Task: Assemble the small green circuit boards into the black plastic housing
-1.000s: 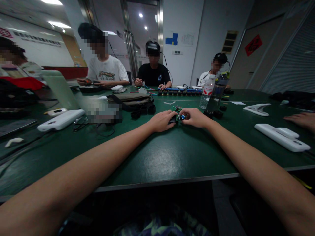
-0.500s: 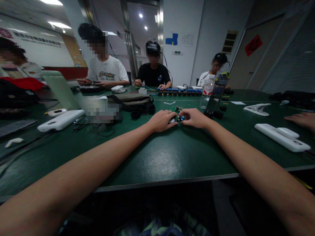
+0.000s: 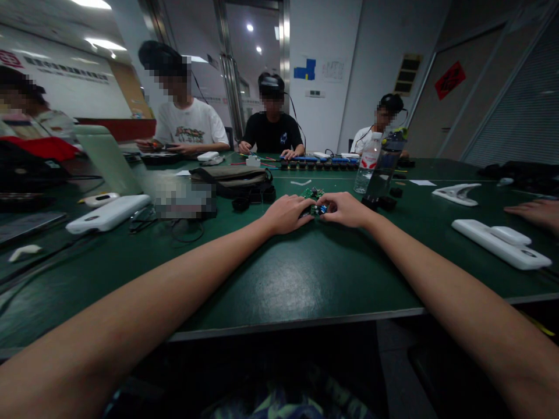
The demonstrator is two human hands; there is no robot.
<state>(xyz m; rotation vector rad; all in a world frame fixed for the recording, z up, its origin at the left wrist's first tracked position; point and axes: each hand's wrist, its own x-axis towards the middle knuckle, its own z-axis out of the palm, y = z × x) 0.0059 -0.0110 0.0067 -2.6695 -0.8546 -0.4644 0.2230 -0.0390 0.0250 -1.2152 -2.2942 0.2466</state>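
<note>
In the head view, a small blue-and-green part [image 3: 322,209] is seen between the hands, above the green table [image 3: 283,279]; whether the table is touched cannot be told. The part is pinched by the curled right hand [image 3: 345,208]. The left hand [image 3: 286,214] is bent close beside it, its grip hidden. Green pieces [image 3: 311,191] are seen just beyond the fingertips, a clear bottle [image 3: 367,169] farther right.

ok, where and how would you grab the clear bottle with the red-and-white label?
I'd wrap around the labelled middle of the clear bottle, coming in from the left: it stands upright with a rounded body, and the darker bottle crowds its right side, leaving less finger room there.
</note>
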